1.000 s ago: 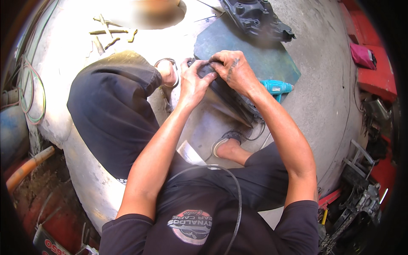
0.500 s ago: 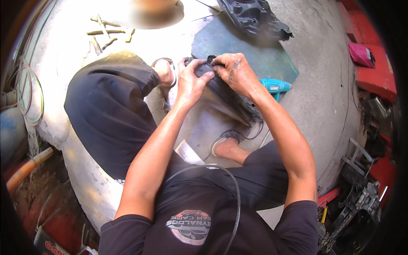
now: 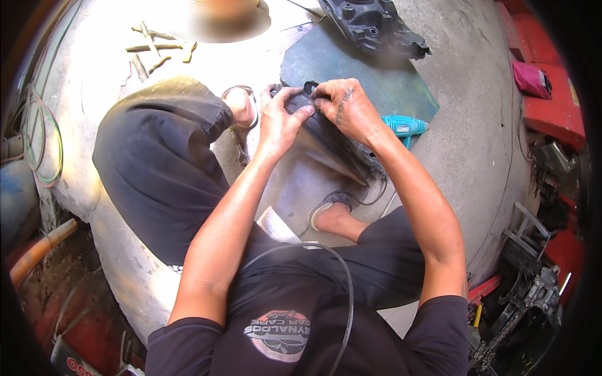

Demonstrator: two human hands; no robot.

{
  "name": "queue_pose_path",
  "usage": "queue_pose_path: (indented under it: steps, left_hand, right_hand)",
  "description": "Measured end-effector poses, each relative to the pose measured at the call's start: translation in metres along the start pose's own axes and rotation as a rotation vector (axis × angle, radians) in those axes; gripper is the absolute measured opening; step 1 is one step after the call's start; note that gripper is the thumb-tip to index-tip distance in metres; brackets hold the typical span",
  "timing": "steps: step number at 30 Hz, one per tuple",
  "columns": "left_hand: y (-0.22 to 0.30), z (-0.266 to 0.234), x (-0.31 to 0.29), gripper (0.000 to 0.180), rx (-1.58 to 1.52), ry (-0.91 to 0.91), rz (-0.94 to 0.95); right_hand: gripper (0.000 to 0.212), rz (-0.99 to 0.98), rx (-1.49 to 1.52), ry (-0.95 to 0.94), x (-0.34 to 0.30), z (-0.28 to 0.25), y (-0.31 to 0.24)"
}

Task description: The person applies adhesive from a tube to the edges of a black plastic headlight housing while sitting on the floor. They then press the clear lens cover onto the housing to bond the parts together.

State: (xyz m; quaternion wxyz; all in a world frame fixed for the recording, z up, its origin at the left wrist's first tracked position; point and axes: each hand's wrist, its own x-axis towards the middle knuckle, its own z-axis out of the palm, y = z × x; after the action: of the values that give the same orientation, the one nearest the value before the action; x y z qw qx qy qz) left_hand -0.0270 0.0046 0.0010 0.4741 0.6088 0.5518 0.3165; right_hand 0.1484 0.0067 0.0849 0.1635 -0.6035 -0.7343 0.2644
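Note:
A long dark car part [image 3: 332, 145] with a black ring-like piece at its far end slants between my legs, its near end pointing down to the right. My left hand [image 3: 280, 122] grips its far left end, with the thumb on top and the fingers round the edge. At the same end my right hand [image 3: 346, 111] is closed, fingertips pinched against the part beside the ring-like piece. Whatever small thing may lie between those fingertips is hidden. A teal heat gun [image 3: 404, 126] lies just right of my right wrist.
Beyond my hands lies a dark greenish sheet [image 3: 376, 88], with a black plastic car housing [image 3: 370, 28] at its far edge. Several worn hand tools [image 3: 157, 47] lie at the far left. Metal parts [image 3: 533, 301] and a red surface [image 3: 552, 119] line the right side.
Both hands keep their places on the dark part, with only a slight shift of the fingers. The whole view has moved a little.

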Motion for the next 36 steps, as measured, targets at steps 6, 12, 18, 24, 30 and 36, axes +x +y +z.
queue_pose_path:
  steps: [6,12,18,24,30,36]
  left_hand:
    - [-0.001,0.000,0.000,0.053,-0.018,-0.002,-0.010]
    - [0.000,0.000,0.000,0.052,-0.013,0.025,0.012]
    - [0.003,0.001,0.000,0.051,-0.033,0.026,0.005]
    - [0.005,0.000,-0.001,0.050,-0.013,0.026,-0.002]
    - [0.005,0.001,-0.001,0.050,0.005,0.033,0.007]
    - [0.005,0.001,-0.001,0.051,-0.007,0.037,-0.002]
  right_hand:
    - [0.022,0.017,0.036,0.003,0.003,0.003,-0.002]
    - [0.020,-0.039,-0.017,0.051,0.013,0.007,-0.005]
    - [0.018,-0.073,-0.036,0.064,0.019,0.013,-0.004]
    - [0.018,-0.059,-0.055,0.060,0.019,0.013,-0.004]
    - [0.017,-0.047,-0.059,0.072,0.018,0.015,-0.004]
    - [0.017,-0.041,-0.056,0.076,0.020,0.016,-0.004]
